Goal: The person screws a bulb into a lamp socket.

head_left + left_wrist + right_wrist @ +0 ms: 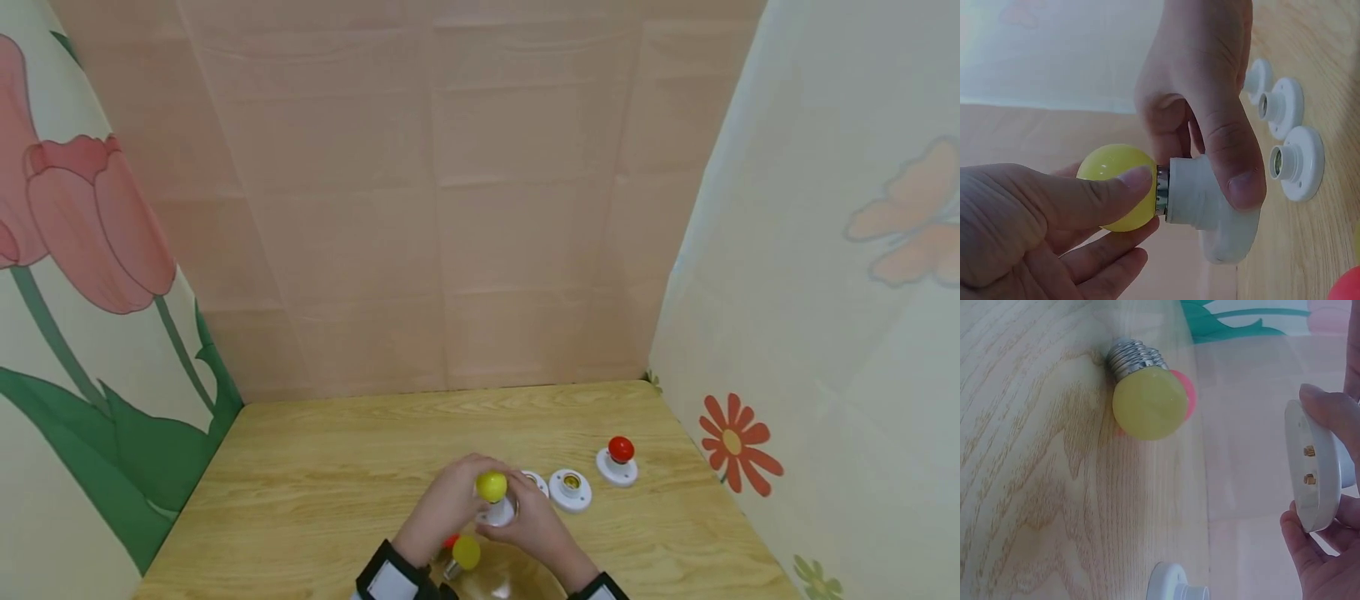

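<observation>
My left hand [448,492] pinches a round yellow light bulb [1110,162] between thumb and fingers. The silvery screw base [1162,187] of this bulb enters the mouth of a white lamp socket [1188,194]. Gripping that socket by its round base is my right hand [1204,81]. Both are held up off the table, and in the left wrist view the bulb and socket lie sideways in line. The underside of the socket base [1310,469], with two brass-coloured contacts, faces the right wrist camera.
On the wooden table [337,467], a second yellow bulb [1150,403] lies beside a red bulb [1185,394]. To the right stand a bulbless white socket [572,500], another socket [538,483] partly behind my right hand, and one bearing a red bulb [621,449]. Printed sheets surround the table.
</observation>
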Demonstrator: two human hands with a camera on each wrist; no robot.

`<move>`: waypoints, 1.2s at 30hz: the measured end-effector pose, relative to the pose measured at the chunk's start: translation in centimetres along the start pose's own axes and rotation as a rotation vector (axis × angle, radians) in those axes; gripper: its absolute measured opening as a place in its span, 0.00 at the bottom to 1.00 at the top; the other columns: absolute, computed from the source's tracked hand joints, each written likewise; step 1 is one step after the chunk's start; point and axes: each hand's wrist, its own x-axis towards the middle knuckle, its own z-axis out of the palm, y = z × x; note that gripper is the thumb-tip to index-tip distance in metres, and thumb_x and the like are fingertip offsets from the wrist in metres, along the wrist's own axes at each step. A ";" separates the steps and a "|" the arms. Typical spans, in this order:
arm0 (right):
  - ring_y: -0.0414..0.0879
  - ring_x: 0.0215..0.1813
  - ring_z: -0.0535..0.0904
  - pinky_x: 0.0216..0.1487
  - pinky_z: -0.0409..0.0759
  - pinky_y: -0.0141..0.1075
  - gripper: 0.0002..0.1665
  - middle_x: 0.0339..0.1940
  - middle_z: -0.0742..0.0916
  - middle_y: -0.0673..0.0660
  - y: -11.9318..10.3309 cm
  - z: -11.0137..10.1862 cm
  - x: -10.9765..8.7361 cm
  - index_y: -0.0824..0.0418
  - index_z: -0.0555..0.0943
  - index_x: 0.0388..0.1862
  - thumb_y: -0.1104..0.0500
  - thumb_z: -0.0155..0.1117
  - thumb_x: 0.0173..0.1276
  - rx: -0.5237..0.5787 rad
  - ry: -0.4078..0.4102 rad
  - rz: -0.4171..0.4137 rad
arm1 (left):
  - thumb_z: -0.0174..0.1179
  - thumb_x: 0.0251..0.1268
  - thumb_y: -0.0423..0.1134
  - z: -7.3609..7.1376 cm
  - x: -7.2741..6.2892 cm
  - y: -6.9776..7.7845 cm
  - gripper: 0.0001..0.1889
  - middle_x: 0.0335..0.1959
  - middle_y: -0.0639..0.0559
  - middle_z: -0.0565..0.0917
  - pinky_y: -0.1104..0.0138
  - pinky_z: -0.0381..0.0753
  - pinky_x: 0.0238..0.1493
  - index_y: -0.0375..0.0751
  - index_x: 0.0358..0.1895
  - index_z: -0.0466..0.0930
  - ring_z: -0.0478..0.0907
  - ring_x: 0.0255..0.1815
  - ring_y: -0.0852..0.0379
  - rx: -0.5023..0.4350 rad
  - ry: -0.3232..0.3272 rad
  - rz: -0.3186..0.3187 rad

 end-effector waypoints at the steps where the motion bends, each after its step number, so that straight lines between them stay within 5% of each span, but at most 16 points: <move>1: 0.52 0.59 0.77 0.56 0.77 0.49 0.47 0.59 0.81 0.57 0.0 0.0 0.0 0.60 0.75 0.61 0.46 0.82 0.42 0.001 -0.005 0.002 | 0.71 0.48 0.27 0.0 0.0 0.0 0.25 0.50 0.56 0.83 0.57 0.78 0.56 0.51 0.52 0.83 0.79 0.54 0.55 0.007 0.000 0.001; 7: 0.50 0.57 0.78 0.55 0.78 0.48 0.45 0.57 0.82 0.54 0.1 0.0 0.0 0.59 0.76 0.60 0.47 0.82 0.43 0.014 -0.018 -0.001 | 0.73 0.47 0.29 0.1 0.0 0.1 0.24 0.48 0.56 0.83 0.59 0.78 0.53 0.47 0.51 0.83 0.79 0.51 0.56 0.039 0.028 0.001; 17: 0.49 0.58 0.77 0.57 0.76 0.50 0.45 0.56 0.81 0.49 0.3 -0.1 0.1 0.54 0.77 0.59 0.36 0.78 0.43 0.039 -0.057 0.024 | 0.76 0.42 0.52 0.8 0.0 0.1 0.26 0.34 0.56 0.77 0.70 0.74 0.30 0.45 0.43 0.78 0.73 0.29 0.64 0.100 0.130 -0.081; 24: 0.48 0.57 0.77 0.57 0.77 0.47 0.43 0.56 0.81 0.48 -0.1 -0.3 0.0 0.54 0.78 0.58 0.37 0.78 0.44 0.040 -0.062 0.013 | 0.75 0.39 0.60 1.0 -0.1 0.4 0.31 0.33 0.55 0.77 0.70 0.71 0.24 0.43 0.42 0.75 0.73 0.27 0.63 0.164 0.182 -0.098; 30: 0.47 0.57 0.77 0.56 0.77 0.47 0.40 0.56 0.81 0.48 -0.2 -0.3 0.0 0.50 0.78 0.57 0.37 0.77 0.46 0.050 -0.072 0.009 | 0.67 0.43 0.70 0.8 -0.2 0.3 0.39 0.38 0.51 0.78 0.70 0.74 0.25 0.41 0.50 0.75 0.75 0.29 0.61 0.181 0.193 -0.142; 36: 0.46 0.55 0.77 0.55 0.78 0.46 0.40 0.55 0.81 0.49 -0.2 -0.2 0.1 0.49 0.78 0.55 0.33 0.76 0.45 0.029 -0.076 0.047 | 0.58 0.51 0.73 0.5 -0.1 0.8 0.35 0.25 0.55 0.74 0.72 0.66 0.17 0.42 0.41 0.75 0.67 0.18 0.63 0.246 0.224 -0.204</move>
